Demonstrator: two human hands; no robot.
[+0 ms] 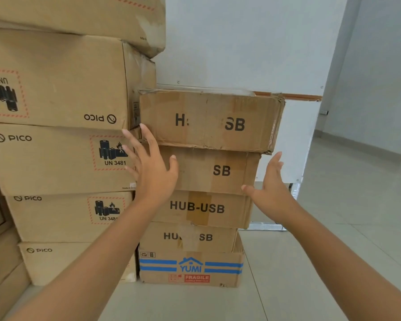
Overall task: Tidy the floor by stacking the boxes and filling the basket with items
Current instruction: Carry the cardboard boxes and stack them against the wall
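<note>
Both arms reach forward. The left hand (152,167), fingers spread, lies against the box stack (208,172); the right hand (270,188), fingers straight, hovers beside its right edge.

Plain brown cardboard boxes with black HUB-USB lettering (208,121) stack on a brown box with blue stripes and a red FRAGILE label (191,269), while the left brown PICO cartons (56,158) bear red-dashed black battery marks.
</note>
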